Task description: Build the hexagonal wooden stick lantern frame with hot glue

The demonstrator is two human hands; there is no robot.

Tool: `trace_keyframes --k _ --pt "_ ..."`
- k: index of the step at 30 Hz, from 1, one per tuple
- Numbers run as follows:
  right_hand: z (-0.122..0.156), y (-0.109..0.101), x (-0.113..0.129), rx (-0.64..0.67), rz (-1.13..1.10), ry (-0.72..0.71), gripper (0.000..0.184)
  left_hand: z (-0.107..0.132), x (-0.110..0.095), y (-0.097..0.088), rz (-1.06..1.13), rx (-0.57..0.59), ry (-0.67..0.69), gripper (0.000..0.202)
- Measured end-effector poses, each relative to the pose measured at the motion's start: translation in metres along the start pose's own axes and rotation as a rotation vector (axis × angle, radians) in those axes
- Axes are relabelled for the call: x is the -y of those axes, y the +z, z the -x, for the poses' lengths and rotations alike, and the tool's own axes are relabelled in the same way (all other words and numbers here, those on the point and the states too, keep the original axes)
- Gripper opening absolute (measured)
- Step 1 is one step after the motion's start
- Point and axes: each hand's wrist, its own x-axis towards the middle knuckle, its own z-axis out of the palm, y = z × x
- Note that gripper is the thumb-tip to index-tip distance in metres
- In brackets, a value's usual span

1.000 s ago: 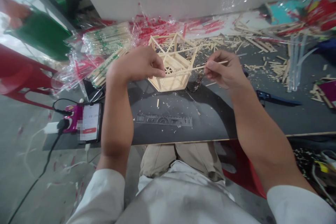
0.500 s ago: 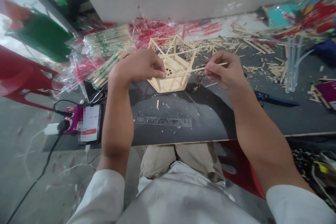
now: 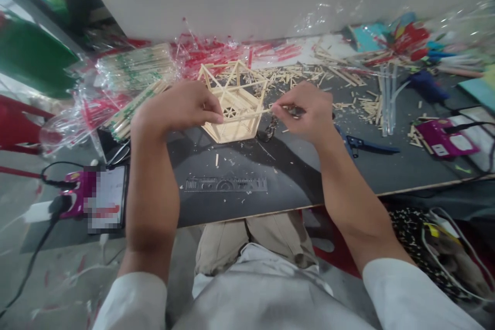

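A six-sided frame of thin wooden sticks (image 3: 235, 136) stands on the dark table, with a spoked pattern at its bottom and crossing sticks at the top. Along its near upper side runs a thin wooden stick (image 3: 247, 115). My left hand (image 3: 180, 105) pinches at the stick's left end, fingers closed near the frame's corner. My right hand (image 3: 305, 111) closes thumb and finger on the right end, beside the frame's right corner. Whether the stick touches the frame is unclear. A clear plastic ruler (image 3: 226, 184) lies in front, near a short stick piece (image 3: 217, 159).
Bundled sticks (image 3: 135, 69) in plastic wrap lie left, red plastic packaging (image 3: 216, 51) behind. Cut stick pieces (image 3: 301, 76) litter the back. A dark blue cutting tool (image 3: 371, 145), clear glue sticks (image 3: 386, 100) and a purple power box (image 3: 444, 137) are right. A phone (image 3: 106, 198) lies left.
The view has turned rightward. My right hand has come closer to the frame's right corner, and less of the stick shows between my hands. My left hand keeps its pinch at the left corner.
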Motion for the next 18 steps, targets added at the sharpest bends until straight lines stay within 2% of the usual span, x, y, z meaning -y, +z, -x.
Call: trace_keyframes --k 3,8,13,18 --pt "-0.001 -0.004 0.004 0.033 0.153 -0.081 0.024 0.001 0.000 0.000 0.002 0.003 0.002 0.022" --pt "-0.004 -0.011 0.014 0.100 0.362 -0.092 0.026 -0.005 0.005 0.004 -0.014 -0.010 0.021 0.025" --pt "-0.002 -0.002 0.021 0.235 0.287 -0.094 0.028 -0.005 0.005 0.004 -0.005 -0.014 0.031 0.025" --pt "0.000 0.005 0.023 0.261 0.231 -0.004 0.028 -0.002 0.002 0.002 -0.020 -0.008 0.012 0.023"
